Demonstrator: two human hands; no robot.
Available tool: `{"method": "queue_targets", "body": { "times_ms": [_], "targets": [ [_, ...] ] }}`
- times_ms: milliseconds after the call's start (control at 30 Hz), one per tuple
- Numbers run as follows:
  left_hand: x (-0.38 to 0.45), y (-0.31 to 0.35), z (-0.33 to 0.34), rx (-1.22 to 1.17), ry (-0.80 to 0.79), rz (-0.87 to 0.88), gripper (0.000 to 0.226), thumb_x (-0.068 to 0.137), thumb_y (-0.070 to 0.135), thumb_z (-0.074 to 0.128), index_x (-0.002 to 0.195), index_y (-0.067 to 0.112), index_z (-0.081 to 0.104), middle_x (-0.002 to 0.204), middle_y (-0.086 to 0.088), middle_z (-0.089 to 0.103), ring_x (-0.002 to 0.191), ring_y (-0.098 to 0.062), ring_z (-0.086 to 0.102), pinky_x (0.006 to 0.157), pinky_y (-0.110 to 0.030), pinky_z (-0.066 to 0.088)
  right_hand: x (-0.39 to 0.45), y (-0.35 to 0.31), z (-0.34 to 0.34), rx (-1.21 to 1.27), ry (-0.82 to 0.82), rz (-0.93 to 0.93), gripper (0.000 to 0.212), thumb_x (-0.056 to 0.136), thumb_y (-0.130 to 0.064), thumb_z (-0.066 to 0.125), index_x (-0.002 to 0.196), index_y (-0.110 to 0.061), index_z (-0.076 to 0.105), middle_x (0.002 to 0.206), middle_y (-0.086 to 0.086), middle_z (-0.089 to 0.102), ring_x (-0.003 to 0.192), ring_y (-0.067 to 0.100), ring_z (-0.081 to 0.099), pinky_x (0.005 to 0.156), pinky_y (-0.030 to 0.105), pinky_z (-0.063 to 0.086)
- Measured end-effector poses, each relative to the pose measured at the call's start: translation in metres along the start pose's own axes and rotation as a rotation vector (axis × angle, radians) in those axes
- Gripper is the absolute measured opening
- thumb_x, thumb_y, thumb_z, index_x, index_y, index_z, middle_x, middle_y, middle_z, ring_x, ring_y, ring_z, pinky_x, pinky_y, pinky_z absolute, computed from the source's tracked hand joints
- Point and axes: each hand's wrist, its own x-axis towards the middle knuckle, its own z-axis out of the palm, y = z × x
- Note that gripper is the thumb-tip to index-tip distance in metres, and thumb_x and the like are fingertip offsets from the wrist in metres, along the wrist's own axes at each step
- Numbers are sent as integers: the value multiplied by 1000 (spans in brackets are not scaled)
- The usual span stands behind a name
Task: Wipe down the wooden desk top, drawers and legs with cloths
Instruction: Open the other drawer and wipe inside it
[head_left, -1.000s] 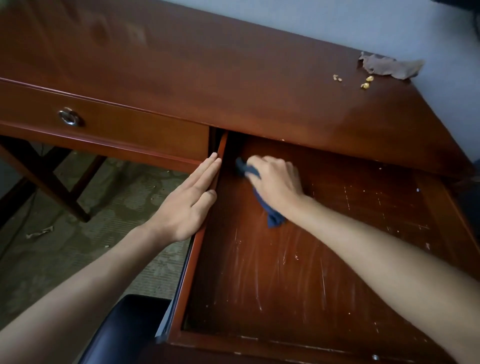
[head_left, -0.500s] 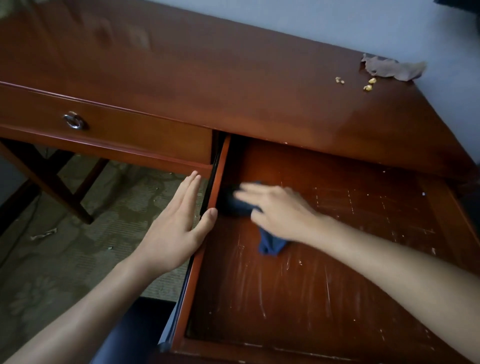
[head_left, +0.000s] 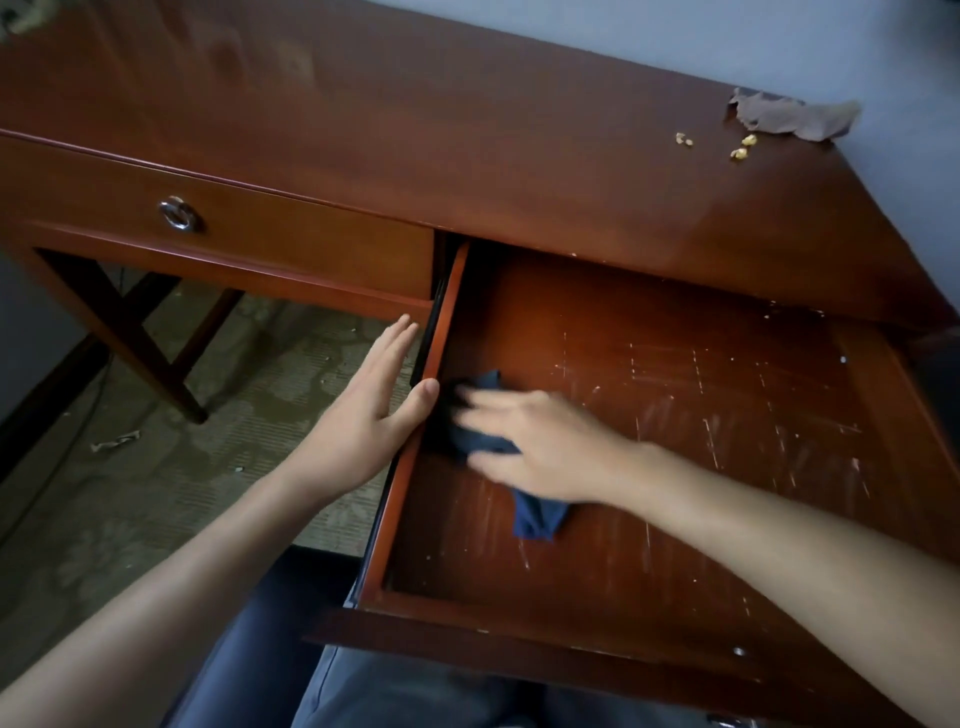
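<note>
Right hand (head_left: 540, 447): fingers straight and spread, motion-blurred, palm pressing flat on a small dark blue soft cloth (head_left: 535, 514). No pinch visible; the cloth is pinned under the palm, one tail poking out below the wrist, a corner showing above the fingertips.

Cloth sits on the floor of the pulled-out reddish-brown wooden drawer (head_left: 675, 467), hard up near the drawer's left wall, about midway between the drawer's back and front.

Left hand (head_left: 374, 415): open, fingers together and extended, flat against the outer face of that left wall, thumb hooked over its top edge. Reads as bracing.

Handling judgement: cloth looks thin, limp and light, so it will bunch and slide out from under a flat palm; better gathered into a pad beneath the fingers, loose tail tucked in. Drawer floor is stiff and scratched pale, so it likely takes firm pressure. Drawer is extended far; steady it by the side wall, as is being done here.

Outward from the drawer: closed drawer with round metal ring pull (head_left: 179, 214) to its left; glossy wooden desk top (head_left: 467, 145) behind; on the top's far right corner, a crumpled brown rag (head_left: 795, 117) with yellowish crumbs (head_left: 740, 146) just beside it. Desk leg (head_left: 130, 332) below the closed drawer.
</note>
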Motion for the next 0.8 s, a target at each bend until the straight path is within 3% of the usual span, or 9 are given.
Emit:
{"method": "queue_targets", "body": {
  "times_ms": [67, 133, 233, 333, 433, 533, 667, 800],
  "targets": [
    [1, 1, -1, 96, 1, 98, 60, 108, 39, 45, 164, 28, 24, 168, 28, 10, 152, 12, 1, 123, -21, 11, -16, -9, 6, 13, -31, -89, 60, 94, -50, 66, 150, -36, 49, 163, -12, 35, 144, 20, 44, 116, 45, 41],
    [4, 3, -1, 170, -16, 149, 53, 110, 30, 43, 161, 25, 32, 167, 26, 16, 152, 12, 4, 124, -21, 13, -10, -4, 3, -5, 22, -95, 51, 91, -41, 72, 141, -33, 60, 153, -7, 50, 136, 23, 54, 112, 46, 46],
    [5, 2, -2, 229, -36, 170, 51, 111, 31, 39, 161, 24, 33, 168, 24, 18, 152, 11, 7, 125, -18, 13, 27, 23, -15, -49, 200, 96, 37, 85, -40, 66, 122, -34, 71, 131, -1, 70, 116, 31, 67, 95, 44, 56],
    [2, 1, -4, 254, -37, 176, 51, 111, 33, 37, 161, 26, 32, 167, 25, 17, 152, 11, 8, 126, -21, 13, 62, 49, -31, -90, 302, 338, 19, 88, -43, 62, 101, -30, 68, 108, 0, 73, 98, 35, 68, 77, 38, 56],
    [2, 0, -4, 242, -33, 196, 50, 111, 33, 37, 161, 26, 34, 167, 26, 18, 152, 10, 10, 127, -24, 14, 67, 28, -17, -174, 312, 312, 22, 84, -43, 58, 92, -22, 64, 100, 3, 71, 93, 37, 68, 70, 38, 53],
    [3, -3, -6, 233, -25, 203, 50, 112, 38, 36, 161, 29, 34, 166, 29, 17, 152, 9, 12, 126, -24, 16, 34, -10, 10, -173, 264, 148, 24, 88, -39, 63, 95, -16, 68, 106, 9, 70, 94, 40, 68, 76, 44, 55],
    [3, 4, -5, 289, -27, 182, 51, 109, 37, 37, 160, 33, 34, 164, 34, 17, 152, 10, 14, 120, -22, 19, -14, -22, 26, 88, 161, -53, 31, 86, -24, 78, 113, -9, 77, 128, 15, 69, 112, 37, 68, 95, 47, 56],
    [13, 29, -3, 509, 6, 185, 59, 101, 29, 33, 157, 14, 42, 166, 8, 30, 151, -14, 31, 115, -23, 24, -42, -30, 28, 245, -59, -197, 51, 77, -2, 77, 125, -18, 72, 139, 1, 63, 125, 17, 63, 107, 32, 49]
  ]
}}
